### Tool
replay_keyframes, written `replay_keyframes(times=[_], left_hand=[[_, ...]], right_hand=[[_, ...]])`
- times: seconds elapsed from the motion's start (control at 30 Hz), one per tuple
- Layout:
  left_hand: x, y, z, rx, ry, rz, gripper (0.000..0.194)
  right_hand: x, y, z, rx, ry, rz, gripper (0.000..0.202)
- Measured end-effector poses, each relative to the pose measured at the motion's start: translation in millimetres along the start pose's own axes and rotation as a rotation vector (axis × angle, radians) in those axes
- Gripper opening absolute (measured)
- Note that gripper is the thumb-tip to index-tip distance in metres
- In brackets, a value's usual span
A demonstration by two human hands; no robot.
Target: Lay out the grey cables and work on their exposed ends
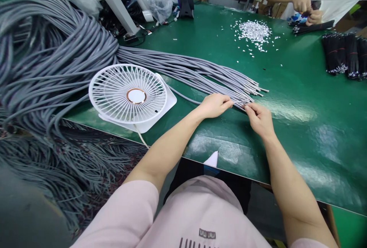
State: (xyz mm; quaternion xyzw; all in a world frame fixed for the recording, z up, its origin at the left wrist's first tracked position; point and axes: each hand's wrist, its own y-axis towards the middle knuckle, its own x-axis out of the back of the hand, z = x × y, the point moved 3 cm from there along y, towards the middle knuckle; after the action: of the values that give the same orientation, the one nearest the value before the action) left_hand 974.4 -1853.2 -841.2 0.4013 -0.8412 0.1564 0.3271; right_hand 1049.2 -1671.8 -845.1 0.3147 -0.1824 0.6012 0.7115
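A long bundle of grey cables [172, 64] lies across the green table [292, 133], its pale stripped ends fanned out near the middle. My left hand [216, 105] is closed around a grey cable at the near side of the bundle, just short of its end. Close to its right, my right hand [259, 118] pinches the tip of that cable between thumb and fingers. The two hands are a small gap apart. Exactly what lies between my right fingertips is too small to make out.
A white fan [129, 95] lies left of my left arm. Coiled grey cable [57, 49] fills the far left. Silvery scraps [255, 32] lie farther back. Black cable bundles [341, 53] and another person's hands [308, 9] are at the right rear.
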Motion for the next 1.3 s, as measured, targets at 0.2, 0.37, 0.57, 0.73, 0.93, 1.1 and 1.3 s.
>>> replay_keyframes(times=[0.2,0.37,0.57,0.73,0.93,1.1,1.3], left_hand=[[-4.1,3.4,4.7,0.039,0.044,-0.045,0.038],[0.6,4.5,5.6,0.031,-0.077,-0.078,0.036],[2.0,3.0,3.7,0.029,-0.103,-0.072,0.036],[2.7,1.9,1.5,0.034,-0.089,-0.075,0.036],[2.6,0.7,0.9,0.017,-0.058,-0.041,0.036],[-3.5,-0.4,2.0,0.017,-0.010,0.085,0.036],[-0.7,-1.4,-0.6,0.026,0.061,0.015,0.039]], right_hand=[[-1.4,-6.5,16.5,0.032,0.128,0.092,0.026],[4.9,-1.9,1.8,0.008,0.000,0.009,0.023],[5.3,1.3,-6.5,-0.032,-0.066,-0.004,0.024],[3.6,0.8,-6.1,-0.028,-0.041,-0.003,0.024],[0.9,1.9,-10.4,-0.046,-0.012,-0.002,0.025],[-7.0,-0.1,-1.7,-0.076,0.061,0.045,0.026],[-8.9,-2.6,10.4,0.016,0.163,0.080,0.024]])
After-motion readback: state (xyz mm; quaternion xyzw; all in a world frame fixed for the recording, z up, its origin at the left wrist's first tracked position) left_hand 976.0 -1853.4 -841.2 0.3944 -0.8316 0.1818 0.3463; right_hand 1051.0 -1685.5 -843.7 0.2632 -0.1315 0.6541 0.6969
